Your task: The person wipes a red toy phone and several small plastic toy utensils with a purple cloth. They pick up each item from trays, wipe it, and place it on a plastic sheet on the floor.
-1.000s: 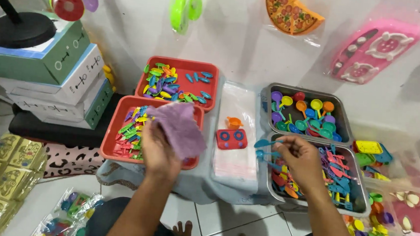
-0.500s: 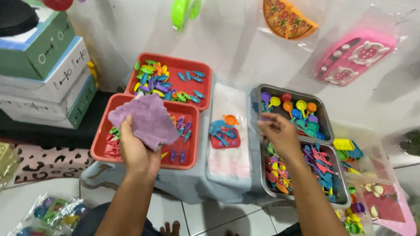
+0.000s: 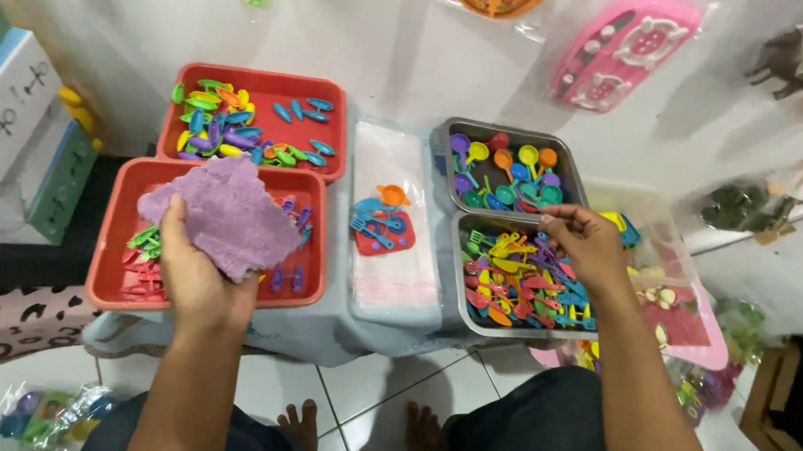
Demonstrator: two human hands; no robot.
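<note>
Head view: near red tray (image 3: 111, 274) at left holds small plastic toys, partly covered by a purple cloth (image 3: 226, 212). Left hand (image 3: 197, 276) is clamped on the cloth's near edge above that tray. Right hand (image 3: 586, 245), fingers pinched together, reaches into the near metal tray (image 3: 471, 312) of coloured toy utensils (image 3: 512, 282) at right.

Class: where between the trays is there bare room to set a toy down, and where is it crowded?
Bare: the clear bag stack below the small toy pile, between the red tray and steel tray. Crowded: all four trays; the left hand holds a purple cloth.
</note>
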